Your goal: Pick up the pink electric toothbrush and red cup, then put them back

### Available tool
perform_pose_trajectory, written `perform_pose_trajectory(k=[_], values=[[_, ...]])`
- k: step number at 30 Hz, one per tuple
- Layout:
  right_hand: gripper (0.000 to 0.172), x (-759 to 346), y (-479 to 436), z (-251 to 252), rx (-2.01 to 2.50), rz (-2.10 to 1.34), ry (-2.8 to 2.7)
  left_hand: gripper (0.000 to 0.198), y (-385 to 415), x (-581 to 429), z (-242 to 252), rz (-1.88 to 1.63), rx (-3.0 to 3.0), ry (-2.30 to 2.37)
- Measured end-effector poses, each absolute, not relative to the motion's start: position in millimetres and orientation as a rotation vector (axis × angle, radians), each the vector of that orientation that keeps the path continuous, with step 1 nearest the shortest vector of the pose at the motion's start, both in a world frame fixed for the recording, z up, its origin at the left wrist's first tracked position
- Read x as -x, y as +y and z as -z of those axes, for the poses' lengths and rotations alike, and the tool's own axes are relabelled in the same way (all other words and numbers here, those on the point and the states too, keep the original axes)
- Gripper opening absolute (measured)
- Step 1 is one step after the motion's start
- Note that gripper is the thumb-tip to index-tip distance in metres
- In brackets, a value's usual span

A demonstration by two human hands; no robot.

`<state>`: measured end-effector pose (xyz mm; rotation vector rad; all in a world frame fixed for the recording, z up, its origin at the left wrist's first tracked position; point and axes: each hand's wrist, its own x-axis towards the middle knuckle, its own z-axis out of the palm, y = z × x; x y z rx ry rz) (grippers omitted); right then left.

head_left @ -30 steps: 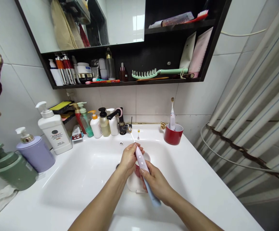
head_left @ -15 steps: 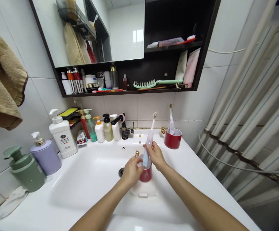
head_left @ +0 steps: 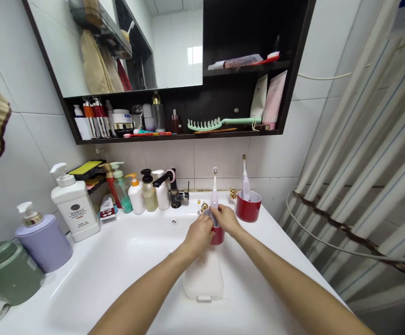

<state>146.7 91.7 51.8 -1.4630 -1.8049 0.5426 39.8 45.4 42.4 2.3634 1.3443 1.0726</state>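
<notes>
While the L hand [head_left: 199, 232] curls round the red cup [head_left: 218, 237], right of the tap [head_left: 174, 188], the R hand [head_left: 226, 218] pinches the toothbrush [head_left: 214, 196], thumb & fingers narrow on its handle. Brush, also right of the tap, stands approx. upright, lower end apparently in the cup; R hand's nearer its head. It's slim, pale pink, w/ a white neck.
</notes>
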Motion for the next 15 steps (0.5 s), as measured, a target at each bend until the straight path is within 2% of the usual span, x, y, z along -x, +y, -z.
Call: perform_pose_trajectory(k=[7,15], values=[[0.028,-158.2,157.4,-79.5,1.635,-0.409,-1.799,0.013,116.1,-58.9,-59.0,-1.176,-2.434,1.35],[0.025,-161.8,193.3,-73.7,1.72,-0.413,-1.805,0.009,147.5,-64.7,-60.2,-0.823,-2.591,1.537]])
